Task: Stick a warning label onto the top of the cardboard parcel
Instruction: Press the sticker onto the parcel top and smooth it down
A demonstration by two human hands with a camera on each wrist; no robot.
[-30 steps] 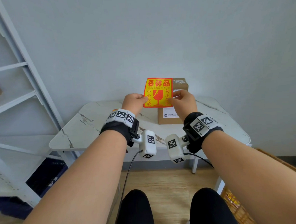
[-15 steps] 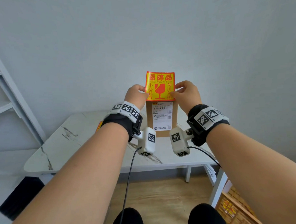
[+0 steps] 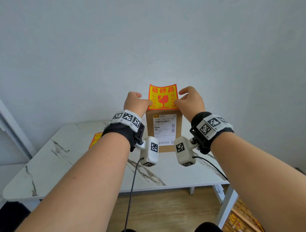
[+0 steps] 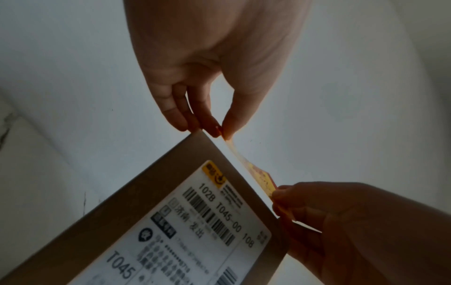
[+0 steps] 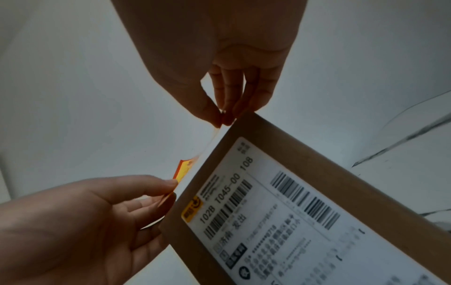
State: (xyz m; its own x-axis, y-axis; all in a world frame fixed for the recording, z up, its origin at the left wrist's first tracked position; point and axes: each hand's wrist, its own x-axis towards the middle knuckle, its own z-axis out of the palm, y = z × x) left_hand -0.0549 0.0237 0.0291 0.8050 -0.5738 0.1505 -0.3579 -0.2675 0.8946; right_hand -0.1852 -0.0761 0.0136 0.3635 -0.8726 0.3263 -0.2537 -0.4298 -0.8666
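A tall brown cardboard parcel (image 3: 164,146) stands on the white marble table (image 3: 63,162), its white shipping label facing me. Both hands hold a yellow and red warning label (image 3: 162,96) flat just over the parcel's top. My left hand (image 3: 146,102) pinches its left edge and my right hand (image 3: 178,101) pinches its right edge. In the left wrist view my left hand (image 4: 220,133) pinches the warning label (image 4: 258,177) at the parcel's (image 4: 122,221) top corner. The right wrist view shows my right hand (image 5: 222,120) pinching the warning label (image 5: 185,171) beside the parcel (image 5: 329,173). I cannot tell whether the label touches the top.
More yellow and red labels (image 3: 95,139) lie on the table to the left of my left wrist. A white shelf frame (image 3: 8,117) stands at the left. A wicker basket (image 3: 242,220) sits on the floor at the lower right. A plain wall is close behind the parcel.
Both hands have carried the label from in front of the parcel to just over its top and tipped it flatter. The parcel has not moved.
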